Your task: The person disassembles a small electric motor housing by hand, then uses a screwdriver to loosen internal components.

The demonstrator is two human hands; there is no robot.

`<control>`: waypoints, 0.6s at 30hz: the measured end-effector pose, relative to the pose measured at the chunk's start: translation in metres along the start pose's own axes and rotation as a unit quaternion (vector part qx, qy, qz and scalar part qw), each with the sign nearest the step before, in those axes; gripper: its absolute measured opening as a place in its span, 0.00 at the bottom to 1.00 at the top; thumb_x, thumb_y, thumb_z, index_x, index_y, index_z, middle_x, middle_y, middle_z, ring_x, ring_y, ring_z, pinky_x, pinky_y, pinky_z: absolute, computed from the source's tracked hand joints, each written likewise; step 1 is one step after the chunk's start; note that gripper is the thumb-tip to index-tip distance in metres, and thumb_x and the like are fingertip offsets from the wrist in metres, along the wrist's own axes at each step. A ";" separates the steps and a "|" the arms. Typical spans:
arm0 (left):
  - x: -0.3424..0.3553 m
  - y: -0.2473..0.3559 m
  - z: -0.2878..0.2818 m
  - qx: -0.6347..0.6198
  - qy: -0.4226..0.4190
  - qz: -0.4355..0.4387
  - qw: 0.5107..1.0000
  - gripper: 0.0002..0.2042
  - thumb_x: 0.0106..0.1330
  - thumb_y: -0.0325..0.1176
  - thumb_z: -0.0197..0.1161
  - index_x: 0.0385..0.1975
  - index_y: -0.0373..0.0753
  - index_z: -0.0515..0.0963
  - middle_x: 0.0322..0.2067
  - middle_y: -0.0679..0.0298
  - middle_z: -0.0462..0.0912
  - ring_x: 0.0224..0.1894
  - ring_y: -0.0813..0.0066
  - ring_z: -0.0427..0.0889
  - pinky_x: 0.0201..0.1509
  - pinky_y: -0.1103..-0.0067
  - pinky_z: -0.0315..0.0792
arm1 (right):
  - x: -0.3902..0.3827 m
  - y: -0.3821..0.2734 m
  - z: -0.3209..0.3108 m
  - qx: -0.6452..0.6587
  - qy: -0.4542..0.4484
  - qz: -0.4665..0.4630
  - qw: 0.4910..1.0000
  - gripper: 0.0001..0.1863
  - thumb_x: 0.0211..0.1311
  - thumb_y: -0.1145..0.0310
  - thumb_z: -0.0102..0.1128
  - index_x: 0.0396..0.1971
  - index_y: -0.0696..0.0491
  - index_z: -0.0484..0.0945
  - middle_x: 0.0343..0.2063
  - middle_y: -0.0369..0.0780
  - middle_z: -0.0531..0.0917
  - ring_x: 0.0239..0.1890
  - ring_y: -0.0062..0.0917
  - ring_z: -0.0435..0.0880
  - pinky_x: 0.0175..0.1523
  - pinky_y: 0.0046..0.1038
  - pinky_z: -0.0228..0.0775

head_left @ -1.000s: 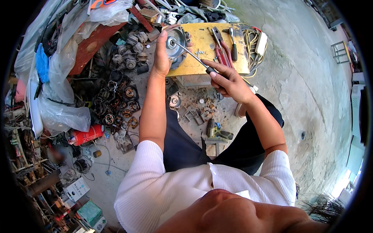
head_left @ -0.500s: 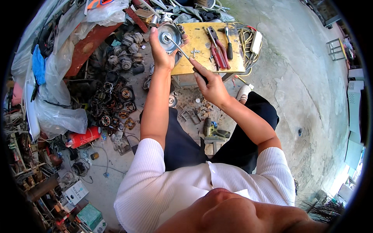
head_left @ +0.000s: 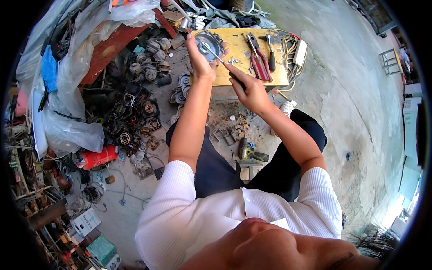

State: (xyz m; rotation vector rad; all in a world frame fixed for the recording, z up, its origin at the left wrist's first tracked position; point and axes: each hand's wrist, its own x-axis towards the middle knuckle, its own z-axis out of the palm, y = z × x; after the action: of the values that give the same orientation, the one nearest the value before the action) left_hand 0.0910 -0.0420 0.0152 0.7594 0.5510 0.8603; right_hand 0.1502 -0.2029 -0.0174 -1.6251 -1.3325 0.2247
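The round metal cover point(head_left: 213, 38) is in the air, above the left end of the yellow table point(head_left: 234, 39), with its hollow side facing up. The left hand point(head_left: 200, 63) grips it from its seven o'clock side, thumb on one edge and fingertips at the opposite edge. The right hand point(head_left: 251, 92), at about five o'clock from the cover, is closed around the handle of a screwdriver point(head_left: 216, 55), and the tip of it points into the cover's centre.

As I judge, the work is in the middle: the cover appears already separate from any housing, but the work at its centre seems not finished. Whether something there is loose, I cannot tell. Some small fasteners point(head_left: 232, 60) lie on the table at four o'clock from the cover; the red-handled pliers point(head_left: 260, 63) lie near half past three, untouched.
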 end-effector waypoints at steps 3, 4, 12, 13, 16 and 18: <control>0.009 0.014 -0.016 -0.054 -0.040 -0.028 0.997 0.33 0.66 0.66 0.44 0.49 0.39 0.73 0.39 0.54 0.83 0.38 0.56 0.86 0.40 0.59 0.83 | -0.003 -0.008 -0.011 0.072 -0.029 0.054 0.995 0.24 0.71 0.71 0.54 0.65 0.49 0.69 0.33 0.38 0.83 0.29 0.21 0.79 0.38 0.27 0.72; 0.011 0.018 -0.021 -0.074 -0.057 -0.039 0.995 0.33 0.66 0.67 0.44 0.48 0.39 0.73 0.39 0.54 0.83 0.38 0.55 0.86 0.39 0.60 0.84 | -0.002 -0.009 -0.019 0.111 -0.057 0.113 0.986 0.23 0.71 0.70 0.55 0.65 0.48 0.70 0.33 0.38 0.82 0.29 0.20 0.78 0.39 0.26 0.72; 0.007 0.034 -0.029 -0.057 -0.133 -0.051 0.988 0.37 0.67 0.66 0.44 0.58 0.36 0.71 0.46 0.47 0.81 0.45 0.49 0.84 0.50 0.55 0.81 | 0.004 -0.029 -0.052 0.273 -0.155 0.231 0.921 0.23 0.73 0.65 0.53 0.66 0.50 0.68 0.29 0.29 0.73 0.26 0.11 0.66 0.33 0.18 0.63; 0.004 0.034 -0.028 -0.043 -0.136 -0.046 0.989 0.37 0.67 0.66 0.43 0.59 0.36 0.70 0.46 0.48 0.81 0.45 0.49 0.84 0.50 0.55 0.81 | 0.004 -0.030 -0.053 0.278 -0.164 0.232 0.918 0.23 0.73 0.65 0.53 0.66 0.50 0.68 0.28 0.29 0.72 0.26 0.11 0.66 0.33 0.18 0.63; 0.001 0.035 -0.024 -0.004 -0.149 -0.033 0.988 0.37 0.67 0.66 0.42 0.61 0.37 0.69 0.47 0.48 0.81 0.44 0.52 0.85 0.49 0.57 0.81 | 0.006 -0.034 -0.056 0.287 -0.178 0.229 0.913 0.23 0.74 0.65 0.52 0.67 0.50 0.68 0.27 0.28 0.70 0.26 0.11 0.65 0.32 0.18 0.62; 0.000 0.033 -0.022 0.018 -0.158 -0.028 0.987 0.37 0.68 0.65 0.42 0.62 0.38 0.68 0.47 0.48 0.81 0.44 0.53 0.85 0.49 0.58 0.82 | 0.006 -0.037 -0.058 0.282 -0.176 0.224 0.916 0.23 0.74 0.65 0.52 0.67 0.50 0.68 0.25 0.28 0.69 0.25 0.11 0.65 0.31 0.18 0.61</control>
State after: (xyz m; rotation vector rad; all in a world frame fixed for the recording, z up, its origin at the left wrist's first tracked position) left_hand 0.0601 -0.0194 0.0273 0.8902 0.3035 0.6627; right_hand 0.1671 -0.2334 0.0418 -1.3931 -0.9894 1.1196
